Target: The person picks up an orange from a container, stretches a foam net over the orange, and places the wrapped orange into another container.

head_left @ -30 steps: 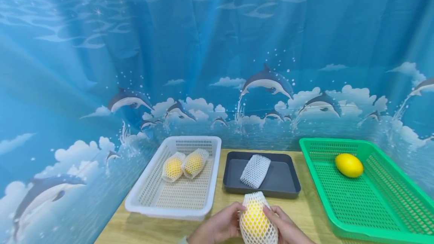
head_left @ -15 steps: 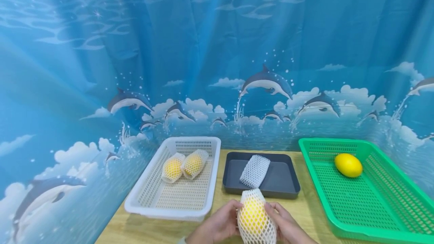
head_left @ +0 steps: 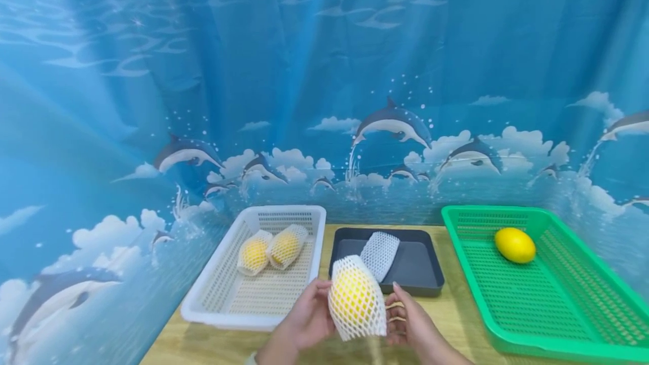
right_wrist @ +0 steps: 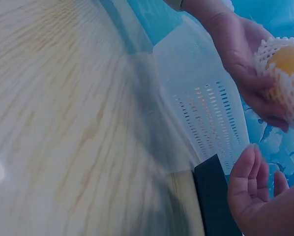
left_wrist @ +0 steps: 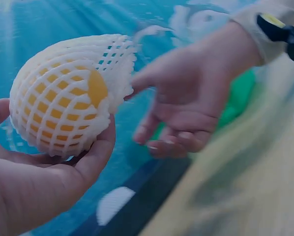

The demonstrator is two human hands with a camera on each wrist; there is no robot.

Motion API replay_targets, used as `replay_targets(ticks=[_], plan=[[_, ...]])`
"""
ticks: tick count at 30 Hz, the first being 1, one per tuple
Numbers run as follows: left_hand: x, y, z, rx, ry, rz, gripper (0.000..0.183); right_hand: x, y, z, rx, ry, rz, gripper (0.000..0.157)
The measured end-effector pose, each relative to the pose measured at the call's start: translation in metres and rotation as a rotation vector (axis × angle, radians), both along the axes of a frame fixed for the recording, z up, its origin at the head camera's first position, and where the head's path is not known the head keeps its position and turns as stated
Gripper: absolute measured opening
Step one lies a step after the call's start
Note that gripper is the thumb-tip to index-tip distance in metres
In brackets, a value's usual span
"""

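My left hand [head_left: 310, 316] grips a yellow fruit [head_left: 354, 296] wrapped in a white foam net sleeve [left_wrist: 53, 73]; the fruit's kind is hard to tell through the mesh. Thumb and fingers curl around its side and underside in the left wrist view. My right hand [head_left: 413, 323] is just right of the wrapped fruit, its fingers loosely bent, holding nothing. In the left wrist view a gap separates the right hand [left_wrist: 191, 98] from the sleeve. Behind the fruit, a second foam net [head_left: 381, 253] lies in a dark grey tray [head_left: 418, 263], without fruit visible inside.
At the left stands a white basket [head_left: 215, 313] with two net-wrapped yellow fruits [head_left: 287, 248]. To the right, a green basket [head_left: 507, 320] contains one bare yellow fruit [head_left: 515, 245]. A dolphin-print curtain [head_left: 324, 72] hangs behind the wooden table [head_left: 456, 303].
The wrapped fruit has risen and shifted left in my left hand. My right hand has let go of it and now stands apart at the right.
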State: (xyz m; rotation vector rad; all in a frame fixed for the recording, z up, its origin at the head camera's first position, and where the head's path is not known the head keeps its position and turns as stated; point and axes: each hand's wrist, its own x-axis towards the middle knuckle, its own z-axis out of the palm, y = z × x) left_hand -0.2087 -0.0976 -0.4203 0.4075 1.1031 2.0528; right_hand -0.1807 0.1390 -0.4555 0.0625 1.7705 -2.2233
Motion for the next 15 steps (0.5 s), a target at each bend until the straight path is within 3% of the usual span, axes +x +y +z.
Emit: replay_targets(ticks=[6,10,15], plan=[[-0.009,-0.037,0.021,0.124,-0.056,0.104,0.058,-0.005,-0.020,0.005,0.022,0.126,-0.069,0.043],[-0.013,-0.054,0.032,0.124,-0.080,0.204,0.061,-0.010,-0.038,0.009,0.088,0.233,-0.126,0.035],[-0.018,-0.071,0.040,0.106,-0.139,0.324,0.056,-0.015,-0.059,0.014,0.246,0.409,-0.168,0.033]])
